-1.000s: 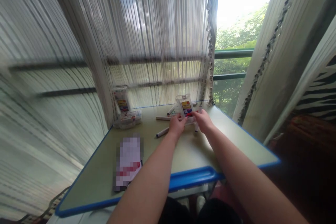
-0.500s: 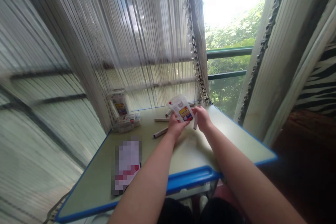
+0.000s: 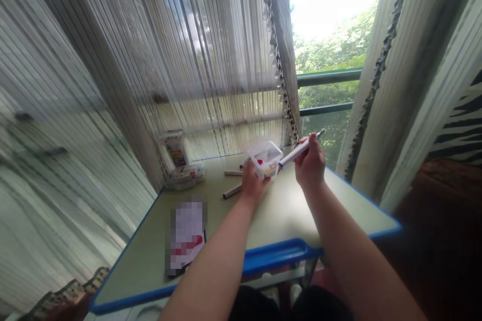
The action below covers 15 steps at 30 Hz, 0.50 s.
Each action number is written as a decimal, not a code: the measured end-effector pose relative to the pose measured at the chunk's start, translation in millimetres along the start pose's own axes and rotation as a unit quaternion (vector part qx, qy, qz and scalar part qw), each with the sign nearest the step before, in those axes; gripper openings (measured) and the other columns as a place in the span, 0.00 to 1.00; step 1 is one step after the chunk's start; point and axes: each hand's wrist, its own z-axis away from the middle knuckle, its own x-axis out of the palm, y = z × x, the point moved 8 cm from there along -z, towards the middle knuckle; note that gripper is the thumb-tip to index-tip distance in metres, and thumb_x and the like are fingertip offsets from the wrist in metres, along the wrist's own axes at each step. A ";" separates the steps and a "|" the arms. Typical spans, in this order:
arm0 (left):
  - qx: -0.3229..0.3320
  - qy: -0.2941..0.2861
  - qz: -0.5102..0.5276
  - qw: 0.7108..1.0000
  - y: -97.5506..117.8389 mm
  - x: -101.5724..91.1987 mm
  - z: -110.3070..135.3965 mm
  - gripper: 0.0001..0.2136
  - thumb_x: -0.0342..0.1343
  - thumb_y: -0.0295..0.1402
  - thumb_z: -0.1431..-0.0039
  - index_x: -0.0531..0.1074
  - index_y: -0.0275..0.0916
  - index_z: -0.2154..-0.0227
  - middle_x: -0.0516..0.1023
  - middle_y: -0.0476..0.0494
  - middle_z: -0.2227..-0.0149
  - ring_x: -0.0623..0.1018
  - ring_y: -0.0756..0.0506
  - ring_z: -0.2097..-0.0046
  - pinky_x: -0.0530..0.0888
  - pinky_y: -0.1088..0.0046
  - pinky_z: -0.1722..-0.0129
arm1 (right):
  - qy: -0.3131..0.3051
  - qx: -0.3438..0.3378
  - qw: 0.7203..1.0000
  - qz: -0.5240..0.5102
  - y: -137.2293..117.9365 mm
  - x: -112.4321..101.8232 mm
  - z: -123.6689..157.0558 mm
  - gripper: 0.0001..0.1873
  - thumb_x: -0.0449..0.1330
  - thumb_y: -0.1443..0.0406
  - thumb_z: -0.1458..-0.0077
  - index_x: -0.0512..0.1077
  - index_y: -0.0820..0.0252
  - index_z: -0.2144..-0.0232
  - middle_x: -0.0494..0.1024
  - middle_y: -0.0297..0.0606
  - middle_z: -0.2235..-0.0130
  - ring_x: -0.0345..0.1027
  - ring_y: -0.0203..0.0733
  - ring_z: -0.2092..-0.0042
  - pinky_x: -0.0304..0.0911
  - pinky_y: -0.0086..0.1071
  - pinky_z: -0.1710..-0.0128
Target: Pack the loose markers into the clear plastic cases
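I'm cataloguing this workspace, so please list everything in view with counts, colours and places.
Held marker: one, white, blue-ended, in right hand
Held case: one, clear plastic, in left hand
Loose markers: at least three, whitish, beside left hand
Other cases: two, clear plastic, far left on desk
Pixelated item: one, whitish and red, desk's left
Desk: one, pale, blue-edged, centre
Curtains: several, greyish, around desk
Railing: one, green, outside
Trees: uncountable, green, outside
Zebra-print surface: one, black-and-white, far right
Hands: two, bare, centre
Legs: two, dark-clothed, bottom
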 end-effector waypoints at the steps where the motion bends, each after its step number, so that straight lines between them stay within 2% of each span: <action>1: 0.013 -0.001 -0.019 1.000 1.1 1.1 0.6 0.26 0.66 0.22 0.65 0.68 0.41 0.59 0.71 0.44 0.55 0.73 0.43 0.55 0.71 0.70 0.61 | 0.000 -0.003 1.000 -0.014 -2.2 0.6 -0.4 0.23 0.57 0.43 0.50 0.63 0.56 0.77 0.54 0.22 0.85 0.48 0.30 0.84 0.47 0.28 0.82; 4: 0.038 -0.009 -0.057 0.998 3.3 4.9 1.6 0.24 0.65 0.24 0.62 0.68 0.41 0.59 0.70 0.43 0.56 0.72 0.42 0.53 0.71 0.70 0.61 | -0.005 -0.037 0.999 0.004 -7.4 1.3 -0.3 0.22 0.58 0.44 0.50 0.65 0.56 0.75 0.55 0.22 0.85 0.48 0.30 0.83 0.48 0.28 0.82; 7: 0.044 -0.008 -0.076 0.996 4.3 5.6 1.2 0.22 0.65 0.26 0.61 0.68 0.42 0.59 0.70 0.43 0.55 0.72 0.42 0.52 0.71 0.69 0.61 | -0.030 -0.108 0.988 0.102 -13.9 4.1 4.5 0.20 0.60 0.47 0.49 0.69 0.57 0.73 0.62 0.26 0.80 0.53 0.31 0.80 0.50 0.29 0.79; 11: 0.047 0.010 -0.091 0.995 7.5 1.6 0.6 0.23 0.65 0.26 0.61 0.67 0.42 0.59 0.71 0.43 0.55 0.73 0.41 0.52 0.71 0.68 0.60 | -0.092 -0.217 0.941 0.241 -23.1 17.1 16.8 0.15 0.60 0.53 0.45 0.71 0.58 0.73 0.68 0.33 0.71 0.61 0.35 0.71 0.57 0.32 0.72; 15: 0.049 0.030 -0.099 0.993 9.4 -1.9 0.0 0.24 0.65 0.25 0.61 0.66 0.42 0.58 0.70 0.41 0.52 0.72 0.40 0.51 0.72 0.67 0.58 | -0.116 -0.245 0.903 0.333 -20.5 25.1 20.2 0.15 0.57 0.54 0.43 0.74 0.58 0.71 0.68 0.35 0.70 0.61 0.38 0.69 0.61 0.35 0.68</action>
